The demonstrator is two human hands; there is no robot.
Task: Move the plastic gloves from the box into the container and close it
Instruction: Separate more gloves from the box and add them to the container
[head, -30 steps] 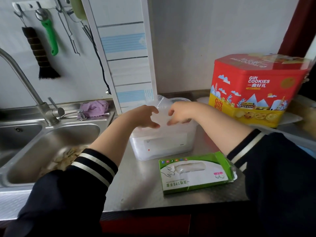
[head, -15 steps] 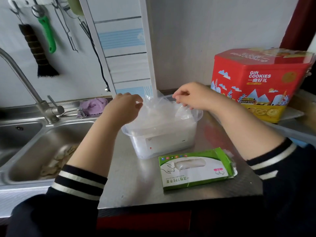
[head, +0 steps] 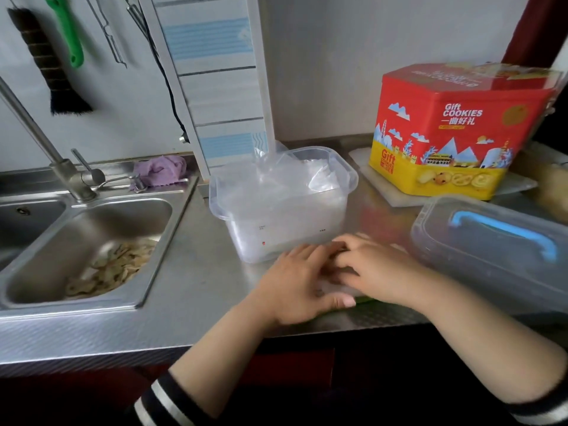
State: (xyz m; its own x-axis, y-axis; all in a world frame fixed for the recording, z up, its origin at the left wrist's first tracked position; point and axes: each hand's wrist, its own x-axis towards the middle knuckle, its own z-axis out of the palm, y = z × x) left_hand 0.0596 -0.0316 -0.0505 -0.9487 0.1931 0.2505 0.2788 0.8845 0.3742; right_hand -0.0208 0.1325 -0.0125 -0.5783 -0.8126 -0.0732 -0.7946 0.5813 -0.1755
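The clear plastic container (head: pixel 344 179) stands open on the steel counter, and crumpled plastic gloves (head: pixel 276 182) in it rise above its rim. Its clear lid (head: pixel 479 241) with a blue handle lies to the right. Just in front of the container both my hands lie on the green glove box (head: pixel 365 301), of which only a green sliver shows. My left hand (head: pixel 295 287) grips the box, thumb along its near edge. My right hand (head: pixel 372 269) rests on the box top with fingers curled, the tips hidden behind my left fingers.
A red and yellow cookie tin (head: pixel 455 130) stands on a white board at the back right. A steel sink (head: pixel 92 241) with food scraps lies to the left, with a tap (head: pixel 70 179) and a purple cloth (head: pixel 159 170) behind it. Utensils hang on the wall.
Both hands have let go of the gloves in the container and dropped down onto the green box in front of it. The view has shifted right, and the lid now shows.
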